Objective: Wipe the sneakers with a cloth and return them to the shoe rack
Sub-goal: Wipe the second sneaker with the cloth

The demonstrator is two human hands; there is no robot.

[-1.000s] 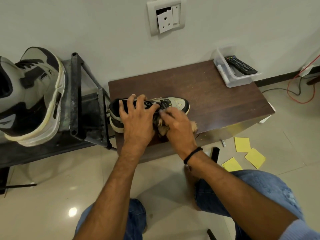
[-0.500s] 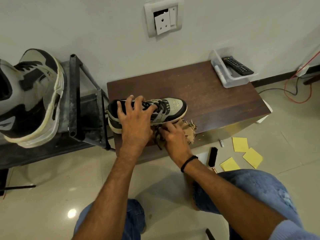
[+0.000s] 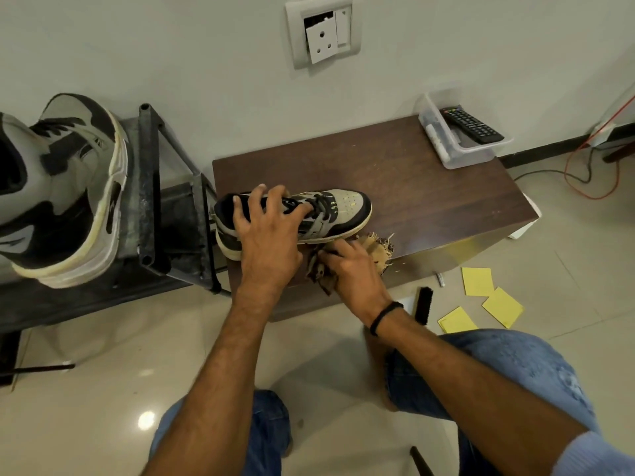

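A black and beige sneaker (image 3: pixel 347 209) lies on the dark wooden low table (image 3: pixel 429 187), toe pointing right. My left hand (image 3: pixel 268 235) grips it over the collar and laces. My right hand (image 3: pixel 354 269) holds a frayed brown cloth (image 3: pixel 376 250) against the sneaker's near sole edge, at the table's front. The second sneaker (image 3: pixel 65 187) rests on the dark metal shoe rack (image 3: pixel 147 207) at the left, sole edge facing me.
A clear plastic tray (image 3: pixel 460 156) with a black remote (image 3: pixel 472 125) sits at the table's back right corner. On the floor to the right lie yellow sticky notes (image 3: pixel 494 297), a black brush (image 3: pixel 423 305) and red and black cables (image 3: pixel 584 180). My knees fill the bottom.
My right hand with the cloth has dropped from the sneaker's upper to its near sole edge and slid slightly right. My left hand keeps its hold on the sneaker.
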